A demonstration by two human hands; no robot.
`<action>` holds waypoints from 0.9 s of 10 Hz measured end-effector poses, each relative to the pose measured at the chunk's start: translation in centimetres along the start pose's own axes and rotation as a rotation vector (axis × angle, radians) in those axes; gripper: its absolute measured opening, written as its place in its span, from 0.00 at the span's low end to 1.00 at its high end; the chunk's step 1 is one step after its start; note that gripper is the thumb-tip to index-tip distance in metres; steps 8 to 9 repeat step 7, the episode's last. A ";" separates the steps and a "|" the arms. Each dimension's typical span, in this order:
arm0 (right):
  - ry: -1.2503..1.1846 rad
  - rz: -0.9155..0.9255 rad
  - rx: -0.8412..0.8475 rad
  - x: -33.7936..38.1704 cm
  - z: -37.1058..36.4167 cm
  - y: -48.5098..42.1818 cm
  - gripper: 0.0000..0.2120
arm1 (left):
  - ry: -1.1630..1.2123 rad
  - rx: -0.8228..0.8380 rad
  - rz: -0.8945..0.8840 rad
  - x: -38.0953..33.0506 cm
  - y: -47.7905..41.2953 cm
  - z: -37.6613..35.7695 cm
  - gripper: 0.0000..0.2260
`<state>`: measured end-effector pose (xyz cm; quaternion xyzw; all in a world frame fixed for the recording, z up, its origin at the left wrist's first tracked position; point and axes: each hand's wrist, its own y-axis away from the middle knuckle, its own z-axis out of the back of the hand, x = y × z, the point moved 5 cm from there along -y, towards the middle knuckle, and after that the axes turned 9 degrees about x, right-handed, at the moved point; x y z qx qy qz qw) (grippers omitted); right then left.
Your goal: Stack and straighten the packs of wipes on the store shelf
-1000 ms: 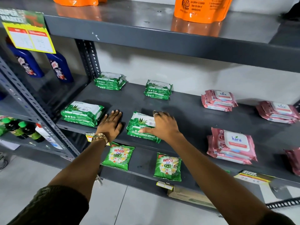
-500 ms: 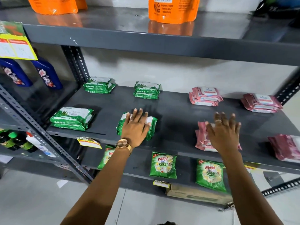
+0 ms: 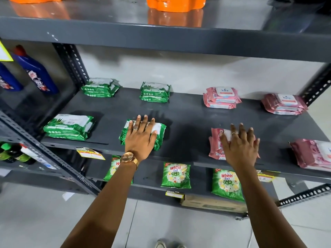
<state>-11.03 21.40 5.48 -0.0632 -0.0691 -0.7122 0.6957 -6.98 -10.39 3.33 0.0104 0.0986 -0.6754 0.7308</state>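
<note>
Green and pink packs of wipes lie in small stacks on the grey middle shelf (image 3: 188, 120). My left hand (image 3: 140, 138) rests flat, fingers spread, on the front-middle green stack (image 3: 160, 133). My right hand (image 3: 240, 145) lies flat on the front pink stack (image 3: 215, 145), hiding most of it. Other green stacks sit at front left (image 3: 69, 127), back left (image 3: 100, 87) and back middle (image 3: 155, 92). Pink stacks sit at back right (image 3: 221, 97), far back right (image 3: 283, 103) and front right edge (image 3: 313, 154).
Orange pouches (image 3: 175, 4) stand on the upper shelf. Blue bottles (image 3: 35, 72) fill the left bay. Green Wheel detergent packets (image 3: 176, 175) lie on the lower shelf, above a cardboard box (image 3: 213, 204). Perforated steel uprights (image 3: 73, 63) frame the shelf. Yellow price tags (image 3: 90, 153) hang from its front edge.
My right hand moved from the front-middle green stack to the front pink stack. My left hand slid from the bare shelf onto that green stack. The view shifted right.
</note>
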 end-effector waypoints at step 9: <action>-0.320 0.071 -0.075 1.7 5.1 3.5 0.34 | -0.130 0.025 -0.177 -4.3 1.4 4.7 0.34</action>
